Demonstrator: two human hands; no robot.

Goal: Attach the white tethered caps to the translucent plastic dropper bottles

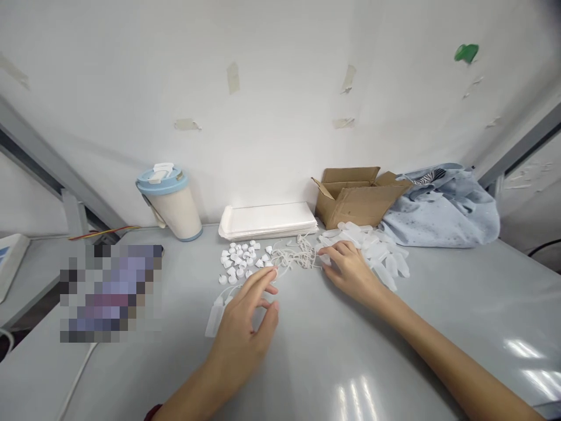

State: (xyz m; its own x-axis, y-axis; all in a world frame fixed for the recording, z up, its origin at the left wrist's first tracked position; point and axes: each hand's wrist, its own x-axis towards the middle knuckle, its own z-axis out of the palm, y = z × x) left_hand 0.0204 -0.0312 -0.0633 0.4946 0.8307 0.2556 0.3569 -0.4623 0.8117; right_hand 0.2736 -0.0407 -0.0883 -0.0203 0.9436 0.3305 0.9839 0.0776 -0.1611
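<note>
My left hand (245,318) hovers over the grey table with its fingers loosely bent and the thumb apart, holding nothing that shows. Partly hidden behind it lie flat translucent white tags (214,317) with thin cords attached. Ahead of its fingertips is a scatter of small white caps (239,257). My right hand (353,272) reaches to the gap between a tangle of thin white cords (298,255) and a heap of translucent plastic sleeves (388,257). Its fingers are curved and apart, with the fingertips at the cords' right edge; no held piece is visible.
Along the wall stand a cream cup with a blue lid (173,204), a stack of white cards or envelopes (269,221) and an opened cardboard box (363,202). A bluish cloth (447,210) is bunched at right. A blurred-out device (116,286) with a cable lies at left.
</note>
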